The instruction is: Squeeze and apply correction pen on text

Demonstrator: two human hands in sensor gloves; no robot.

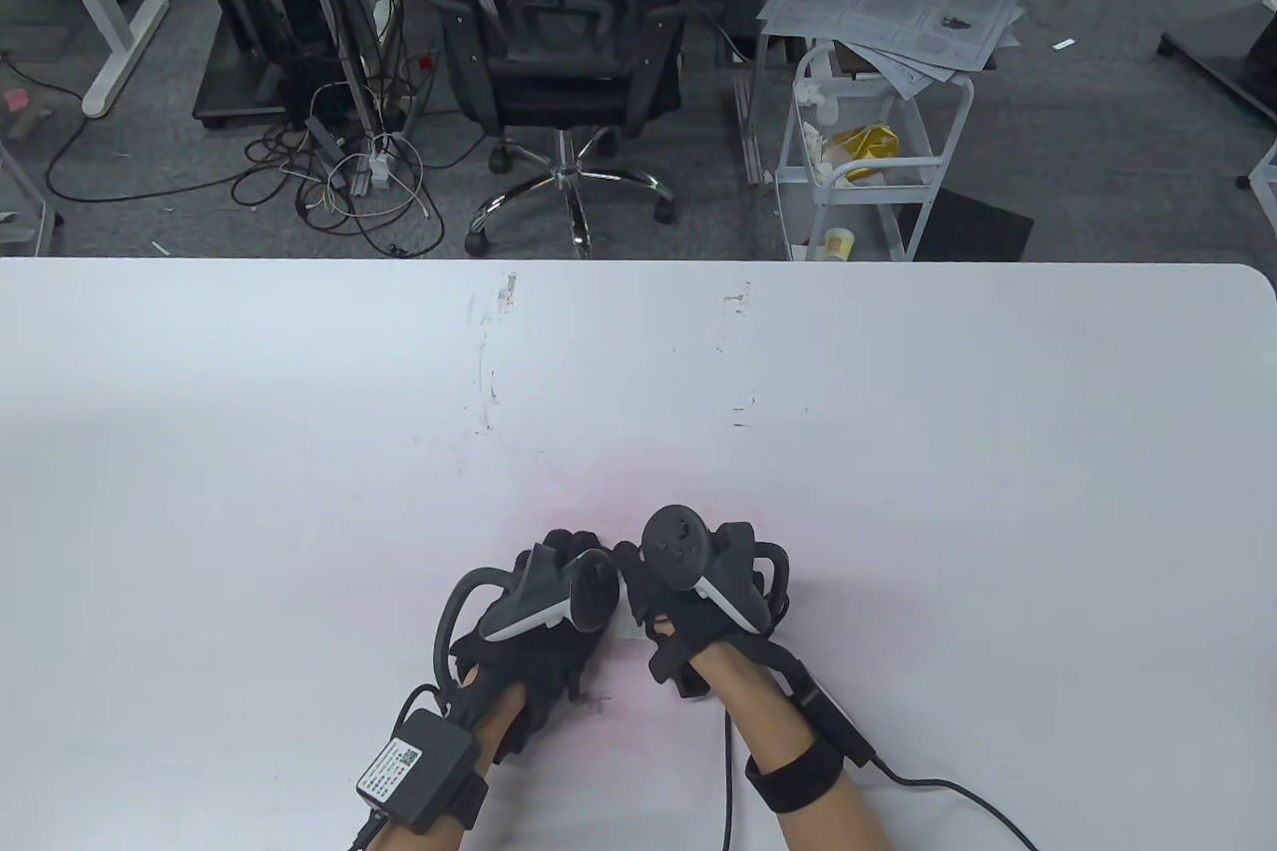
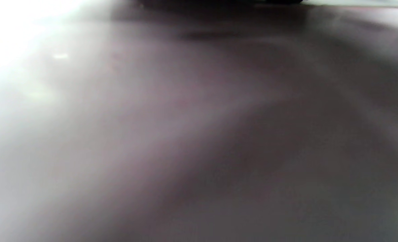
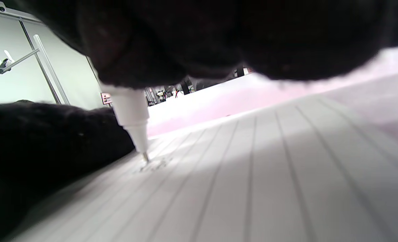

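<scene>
In the right wrist view my right hand (image 3: 192,37) grips a white correction pen (image 3: 131,114) held nearly upright. Its metal tip touches faint text (image 3: 155,164) on a lined sheet of paper (image 3: 269,174). My left hand (image 3: 44,141) rests flat on the paper just left of the tip. In the table view both gloved hands sit side by side near the front edge, left hand (image 1: 544,612) and right hand (image 1: 688,602), and they hide most of the paper; a sliver of the sheet (image 1: 627,622) shows between them. The left wrist view is a blur.
The white table (image 1: 638,372) carries faint scuff marks (image 1: 489,372) toward the back. Behind it on the floor stand an office chair (image 1: 564,43), a white cart (image 1: 868,153) with papers on top, and tangled cables (image 1: 349,173).
</scene>
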